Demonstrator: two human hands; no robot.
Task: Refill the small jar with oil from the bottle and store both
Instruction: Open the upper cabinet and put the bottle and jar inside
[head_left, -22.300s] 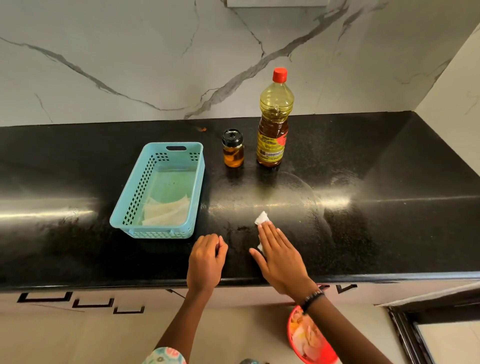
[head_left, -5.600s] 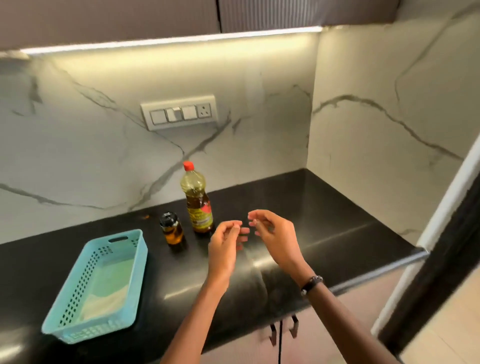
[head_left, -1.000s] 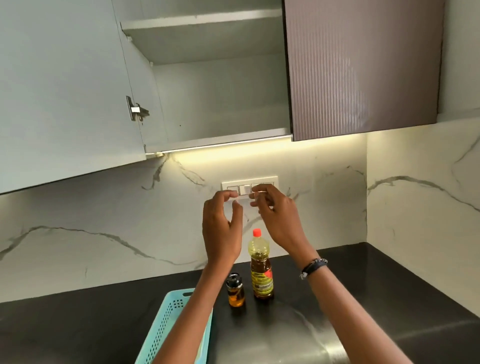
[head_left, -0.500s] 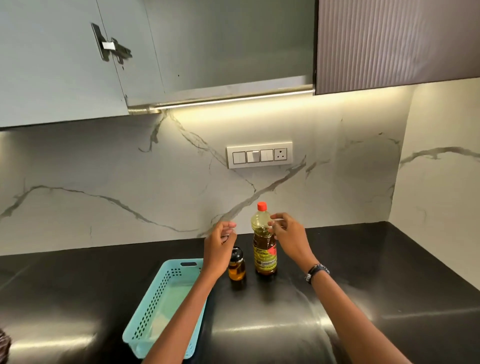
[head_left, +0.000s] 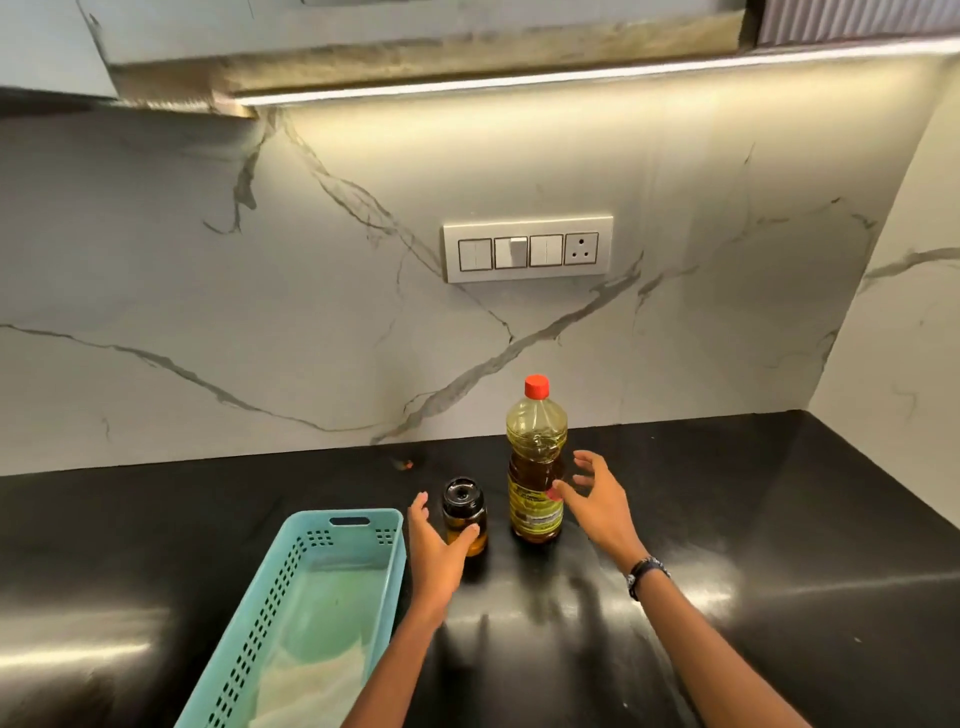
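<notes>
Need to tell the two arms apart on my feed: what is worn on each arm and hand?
The right hand has a dark band with a small face, like a watch or bracelet, at the wrist. The left hand wears nothing. Both forearms are bare, with no sleeves, gloves or rings in view.

Glossy black table (head_left: 779, 519) against a marble wall, oil bottle (head_left: 536, 467) with red cap upright near the wall, small dark-lidded jar (head_left: 464, 517) just left of the bottle, turquoise perforated basket (head_left: 306, 618) further left of the bottle, nearer the front edge
</notes>
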